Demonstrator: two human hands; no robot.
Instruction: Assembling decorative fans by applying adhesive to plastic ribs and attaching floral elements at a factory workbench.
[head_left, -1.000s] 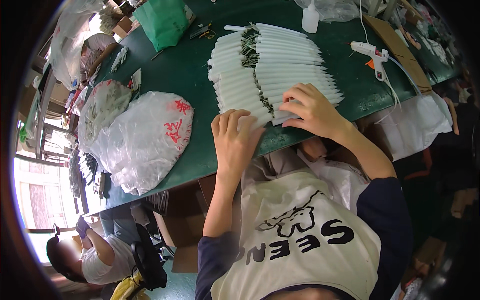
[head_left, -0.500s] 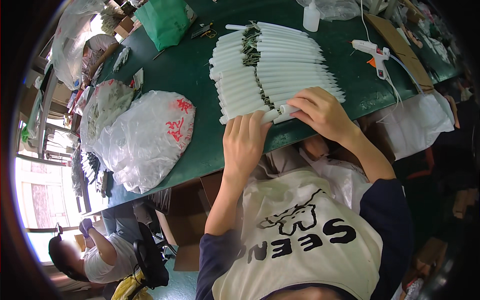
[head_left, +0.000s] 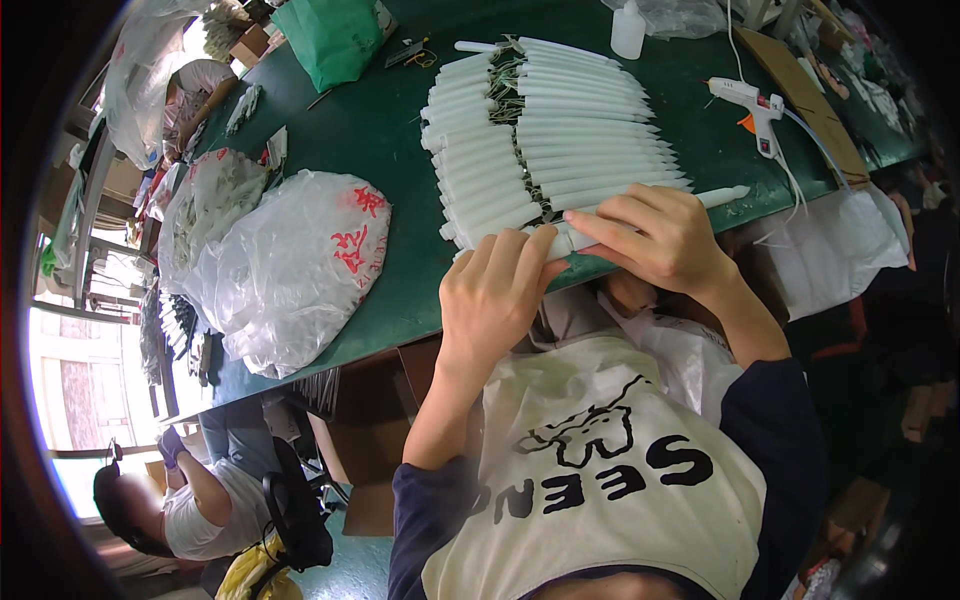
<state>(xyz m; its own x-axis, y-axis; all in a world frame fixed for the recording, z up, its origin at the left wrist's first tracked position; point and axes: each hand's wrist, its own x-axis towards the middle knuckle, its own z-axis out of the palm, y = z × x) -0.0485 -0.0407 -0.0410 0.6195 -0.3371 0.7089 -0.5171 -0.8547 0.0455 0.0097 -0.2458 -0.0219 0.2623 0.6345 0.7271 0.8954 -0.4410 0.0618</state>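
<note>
- Between the two hands, near the front edge of the table [head_left: 410, 215]: a white candle [head_left: 722, 197], pointed tip well out past the right hand [head_left: 660, 240]; at the left fingertips, a break in the tube, joined or merely butted hard to tell.
- Left hand [head_left: 497, 290]: fingers curled over the blunt part. Right hand: grasping the longer part, fingers on top.
- Likeliest trouble: a crooked or slack seam from uneven fingertip pressure; or, with a loosened pinch, a roll off the edge.
- Just beyond both hands, tight enough to be knocked askew: white candles in rows [head_left: 595, 130], thin wires [head_left: 507, 88] between, liable to snag.
- Right of the right hand: a glue gun [head_left: 762, 112], its cord [head_left: 787, 177] near the tip, a possible catch.
- Left of the left hand, well apart: a bulging plastic bag [head_left: 300, 260].
</note>
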